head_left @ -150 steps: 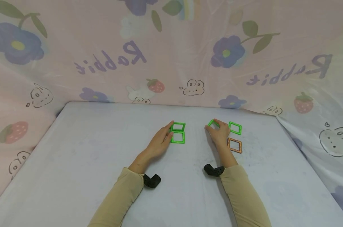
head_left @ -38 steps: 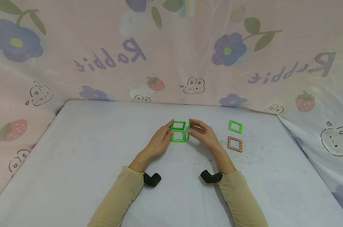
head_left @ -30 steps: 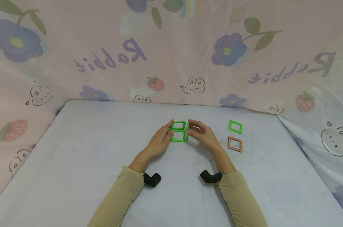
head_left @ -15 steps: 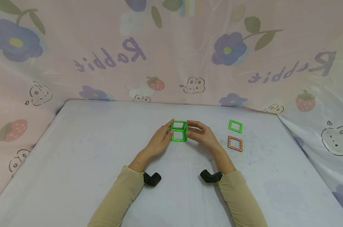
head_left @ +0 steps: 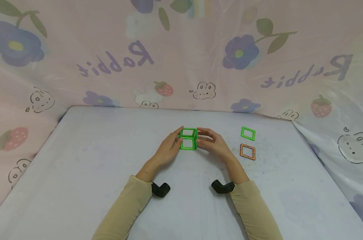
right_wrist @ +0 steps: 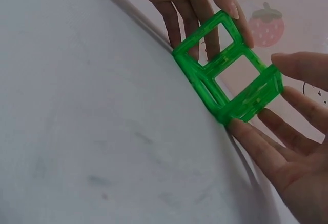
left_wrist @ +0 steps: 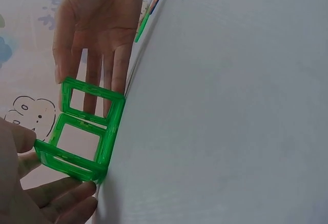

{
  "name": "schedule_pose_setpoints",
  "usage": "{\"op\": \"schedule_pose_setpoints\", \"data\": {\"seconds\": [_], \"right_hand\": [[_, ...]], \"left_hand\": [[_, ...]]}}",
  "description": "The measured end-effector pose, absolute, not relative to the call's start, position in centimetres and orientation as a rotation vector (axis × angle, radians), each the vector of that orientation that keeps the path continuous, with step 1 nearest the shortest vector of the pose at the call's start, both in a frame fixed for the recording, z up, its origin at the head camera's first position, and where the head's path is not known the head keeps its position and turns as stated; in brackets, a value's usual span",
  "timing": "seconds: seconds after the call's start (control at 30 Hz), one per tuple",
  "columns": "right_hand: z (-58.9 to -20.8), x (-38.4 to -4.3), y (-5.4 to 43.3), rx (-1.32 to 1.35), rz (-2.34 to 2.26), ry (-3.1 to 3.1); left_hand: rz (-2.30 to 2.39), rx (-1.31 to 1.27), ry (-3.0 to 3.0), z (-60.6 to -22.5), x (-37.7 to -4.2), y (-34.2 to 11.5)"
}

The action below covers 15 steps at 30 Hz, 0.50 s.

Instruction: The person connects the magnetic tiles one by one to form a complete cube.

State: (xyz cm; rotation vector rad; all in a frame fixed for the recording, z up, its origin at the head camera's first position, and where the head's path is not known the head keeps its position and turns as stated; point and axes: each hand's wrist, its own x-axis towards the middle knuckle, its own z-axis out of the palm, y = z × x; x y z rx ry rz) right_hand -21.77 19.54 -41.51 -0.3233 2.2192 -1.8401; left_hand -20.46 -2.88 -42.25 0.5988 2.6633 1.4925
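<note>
Several green square magnetic tiles [head_left: 188,148] form a small box shape on the table: one lies flat and others stand up along its sides. My left hand [head_left: 166,150] holds the left upright tile, thumb at its edge and fingers along its outer face. On the opposite side my right hand [head_left: 215,143] pinches the right upright tile [right_wrist: 256,93] between thumb and fingers, and this tile touches the flat one. Both wrist views show the joined green frames between the two hands.
To the right of my right hand, a loose green square tile [head_left: 248,138] lies flat, with an orange square tile [head_left: 248,158] nearer to me. A white-covered table [head_left: 79,166] meets a printed curtain [head_left: 175,66] at its back edge.
My right hand has brought a green tile leftward from near the loose tiles, upright, up against the right side of the other green tiles. My left hand has stayed in place.
</note>
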Motion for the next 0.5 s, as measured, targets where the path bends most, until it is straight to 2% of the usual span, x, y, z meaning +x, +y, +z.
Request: {"op": "schedule_pose_setpoints", "data": {"seconds": [0.5], "right_hand": [[-41.47, -21.68, 19.51, -0.290, -1.872, 2.192]], "left_hand": [[1.574, 0.604, 2.627, -41.98, -20.57, -2.90]]}}
